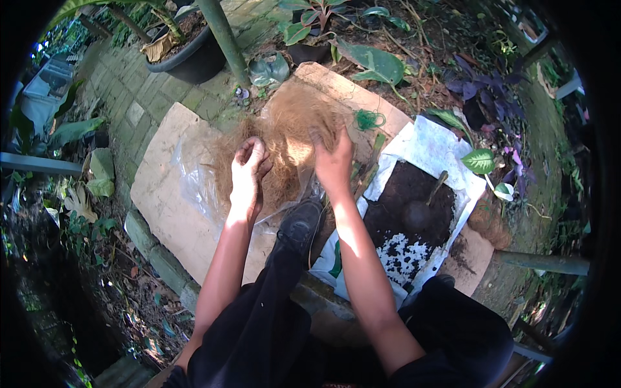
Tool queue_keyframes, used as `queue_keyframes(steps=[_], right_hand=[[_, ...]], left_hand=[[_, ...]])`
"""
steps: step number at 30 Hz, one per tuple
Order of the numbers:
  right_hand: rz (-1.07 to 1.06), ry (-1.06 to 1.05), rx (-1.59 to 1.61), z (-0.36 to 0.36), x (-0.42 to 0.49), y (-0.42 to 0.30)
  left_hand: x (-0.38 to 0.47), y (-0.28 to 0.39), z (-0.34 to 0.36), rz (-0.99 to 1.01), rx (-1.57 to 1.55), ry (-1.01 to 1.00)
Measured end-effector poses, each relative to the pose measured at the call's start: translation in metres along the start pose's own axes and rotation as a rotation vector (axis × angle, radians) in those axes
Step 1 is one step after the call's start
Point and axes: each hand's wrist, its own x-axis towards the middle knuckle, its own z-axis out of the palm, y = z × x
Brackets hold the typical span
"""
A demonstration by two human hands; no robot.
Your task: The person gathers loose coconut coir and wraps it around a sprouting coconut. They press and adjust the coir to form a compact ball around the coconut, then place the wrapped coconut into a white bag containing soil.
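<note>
Brown coconut fibre [281, 169] lies loose on a clear plastic bag [196, 182], over a cardboard sheet [162, 194]. My right hand [335, 157] grips a fluffy tuft of the fibre [301, 109], its thumb towards the left. Just left of it, my left hand [251, 157] is over the pile with fingers curled and thumb near the fingertips; whether strands are pinched there cannot be made out. To the right, an opened white sack [427, 133] holds dark soil [388, 203], white granules [400, 254] and a round dark scoop with a handle [417, 213].
Green twine [369, 120] lies on the cardboard beyond my right hand. My shoe [301, 223] touches the near side of the fibre pile. A black plant pot [191, 60] and a green pole [223, 41] stand at the back. Brown fibrous husks [490, 228] lie right of the sack.
</note>
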Motion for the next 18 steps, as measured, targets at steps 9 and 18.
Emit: queue_keyframes(steps=[9, 18], right_hand=[[-0.589, -0.369, -0.5, 0.005, -0.003, -0.001], [0.227, -0.167, 0.547, 0.031, -0.055, 0.004]], left_hand=[[0.011, 0.002, -0.007, -0.158, -0.358, -0.073], [0.003, 0.0, -0.006, 0.164, -0.411, -0.129]])
